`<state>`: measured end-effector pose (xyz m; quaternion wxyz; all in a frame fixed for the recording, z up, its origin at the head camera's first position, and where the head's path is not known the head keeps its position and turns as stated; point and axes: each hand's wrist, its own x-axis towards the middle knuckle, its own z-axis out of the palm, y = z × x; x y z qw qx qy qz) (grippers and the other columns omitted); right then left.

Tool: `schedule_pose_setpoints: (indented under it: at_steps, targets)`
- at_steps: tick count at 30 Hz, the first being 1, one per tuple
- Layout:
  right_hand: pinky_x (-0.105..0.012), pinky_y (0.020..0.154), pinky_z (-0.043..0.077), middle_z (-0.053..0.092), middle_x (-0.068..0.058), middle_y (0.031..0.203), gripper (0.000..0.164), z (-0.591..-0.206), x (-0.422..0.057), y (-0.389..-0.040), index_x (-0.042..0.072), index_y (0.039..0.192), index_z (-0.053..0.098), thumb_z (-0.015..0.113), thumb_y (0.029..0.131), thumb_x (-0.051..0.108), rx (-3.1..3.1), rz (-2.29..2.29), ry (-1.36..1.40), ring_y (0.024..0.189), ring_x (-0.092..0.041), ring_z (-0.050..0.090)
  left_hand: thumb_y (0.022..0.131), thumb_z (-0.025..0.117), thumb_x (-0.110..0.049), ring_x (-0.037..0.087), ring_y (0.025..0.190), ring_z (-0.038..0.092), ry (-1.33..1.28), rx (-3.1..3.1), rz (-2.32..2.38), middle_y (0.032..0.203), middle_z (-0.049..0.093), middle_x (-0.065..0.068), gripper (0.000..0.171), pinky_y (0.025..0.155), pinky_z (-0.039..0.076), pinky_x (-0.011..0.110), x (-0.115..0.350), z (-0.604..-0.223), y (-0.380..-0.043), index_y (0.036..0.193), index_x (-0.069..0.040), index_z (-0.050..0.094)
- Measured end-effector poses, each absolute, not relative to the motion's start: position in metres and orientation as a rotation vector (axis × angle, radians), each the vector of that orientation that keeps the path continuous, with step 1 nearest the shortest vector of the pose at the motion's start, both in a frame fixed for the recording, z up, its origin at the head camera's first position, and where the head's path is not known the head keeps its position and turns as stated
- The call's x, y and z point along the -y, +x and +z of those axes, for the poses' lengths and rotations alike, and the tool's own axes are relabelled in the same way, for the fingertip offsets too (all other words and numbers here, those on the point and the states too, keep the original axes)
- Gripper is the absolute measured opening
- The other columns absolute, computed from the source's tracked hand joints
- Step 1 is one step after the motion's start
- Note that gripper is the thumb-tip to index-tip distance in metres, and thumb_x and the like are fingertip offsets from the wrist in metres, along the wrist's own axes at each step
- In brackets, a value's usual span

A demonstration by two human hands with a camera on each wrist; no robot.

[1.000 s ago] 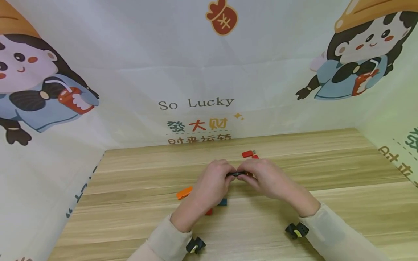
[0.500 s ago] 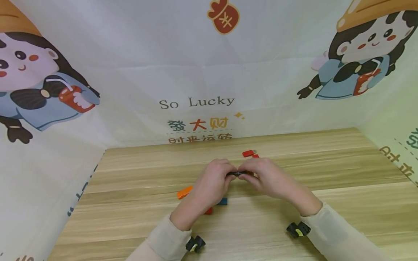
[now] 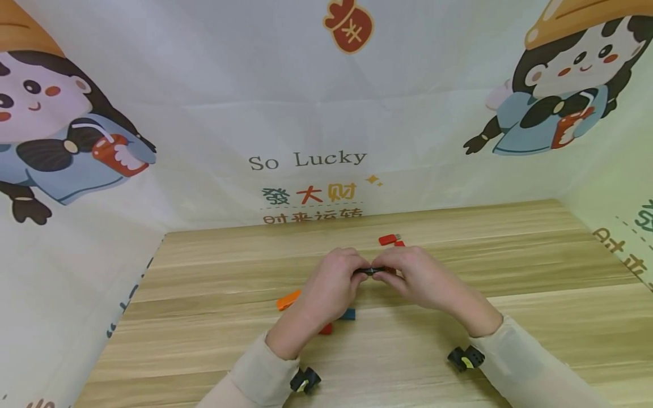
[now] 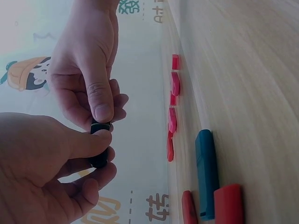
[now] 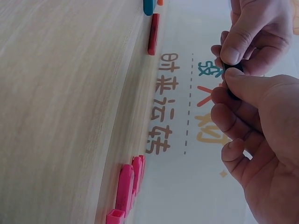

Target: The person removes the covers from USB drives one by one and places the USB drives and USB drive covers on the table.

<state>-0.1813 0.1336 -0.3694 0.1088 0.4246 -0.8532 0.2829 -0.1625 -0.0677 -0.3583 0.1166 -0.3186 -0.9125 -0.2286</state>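
Both hands meet over the middle of the table around a small black USB stick, held just off the wood. My left hand pinches one end between thumb and fingers. At the other end, my right hand pinches it the same way. The left wrist view shows the black stick with a thin pale line across it near the right thumb. Most of its body is hidden by the fingertips, so I cannot tell whether its cap is apart from it.
A red USB stick with its metal plug bare lies beyond the hands, with more red pieces near it. By the left forearm lie an orange stick, a blue stick and a red piece. Printed cloth walls surround the table.
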Motion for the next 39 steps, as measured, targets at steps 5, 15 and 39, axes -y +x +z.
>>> schedule_pose_setpoints:
  at_steps: [5, 15, 39]
  targets:
    - [-0.025, 0.067, 0.052, 0.066, 0.012, 0.091, 0.007, -0.3695, -0.1338, -0.1819, 0.017, 0.097, 0.071, 0.069, 0.09, 0.018, 2.511, 0.831, 1.248, 0.077, -0.001, 0.059, 0.086, 0.071, -0.006, 0.011, 0.083, 0.058, -0.935, 2.663, -0.667, 0.089, 0.065, -0.004, 0.011, 0.077, 0.049, 0.025, 0.0681, -0.3575, -0.163, 0.095, -0.011, 0.074]
    - [-0.026, 0.067, 0.052, 0.067, 0.012, 0.092, 0.013, -0.3686, -0.1341, -0.1831, 0.017, 0.099, 0.071, 0.064, 0.093, 0.026, 2.519, 0.84, 1.262, 0.077, 0.001, 0.059, 0.087, 0.07, -0.006, 0.011, 0.084, 0.058, -0.934, 2.683, -0.647, 0.09, 0.064, -0.005, 0.011, 0.078, 0.049, 0.026, 0.0699, -0.3556, -0.1629, 0.096, -0.012, 0.074]
    - [-0.026, 0.068, 0.052, 0.067, 0.013, 0.093, 0.011, -0.3689, -0.1355, -0.1824, 0.019, 0.1, 0.071, 0.065, 0.093, 0.026, 2.527, 0.841, 1.257, 0.078, 0.0, 0.059, 0.087, 0.069, -0.004, 0.01, 0.086, 0.058, -0.973, 2.692, -0.667, 0.091, 0.065, -0.005, 0.015, 0.078, 0.049, 0.025, 0.0726, -0.3567, -0.164, 0.099, -0.012, 0.073]
